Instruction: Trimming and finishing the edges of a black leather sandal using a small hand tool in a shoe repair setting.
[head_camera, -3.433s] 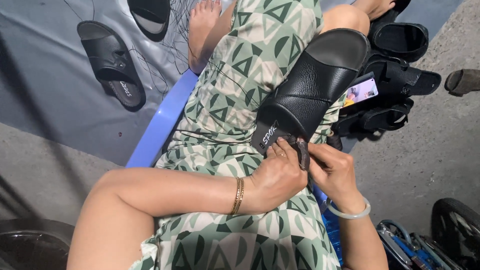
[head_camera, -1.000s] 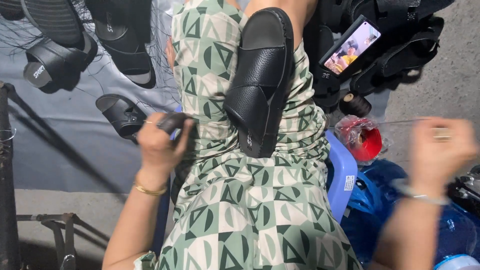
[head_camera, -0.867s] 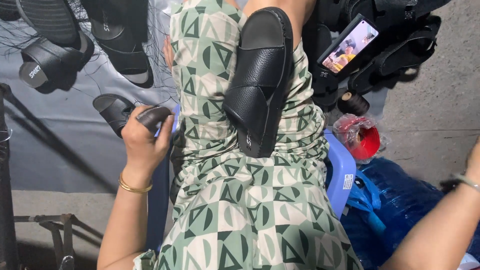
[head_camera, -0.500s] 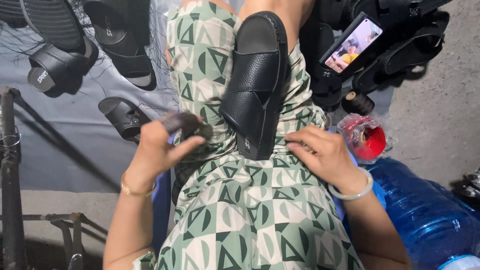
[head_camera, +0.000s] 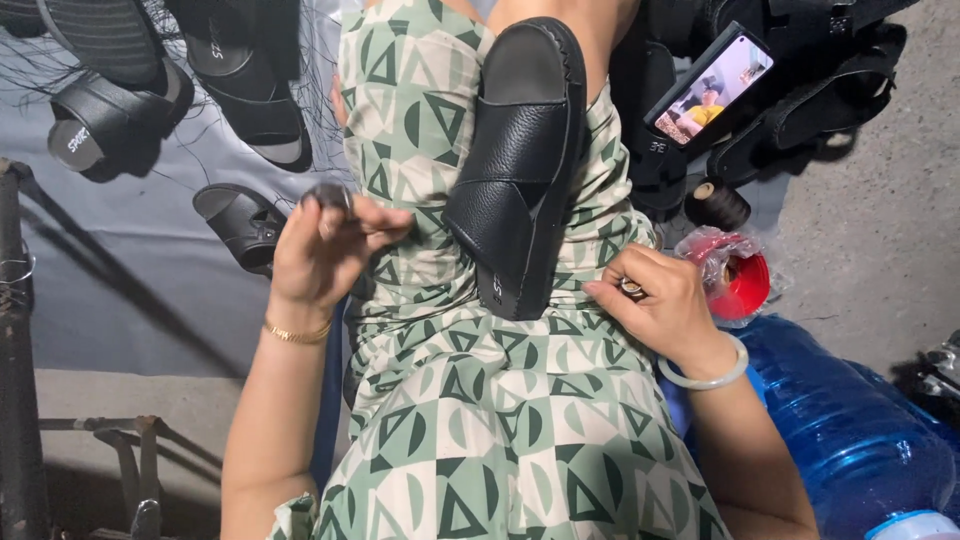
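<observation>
On the person's lap, a black leather slide sandal (head_camera: 520, 165) lies untouched as the left hand (head_camera: 325, 245) lifts clear pinching a small dark tool (head_camera: 330, 195), while the right hand (head_camera: 660, 305), back from its outward reach, rests loosely curled, empty, just beside the heel.

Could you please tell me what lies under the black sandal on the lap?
The black sandal rests sole-down on green patterned fabric covering the person's leg. A bare knee shows past its far end. The right hand touches the fabric beside its near end. The sandal's underside is hidden.
</observation>
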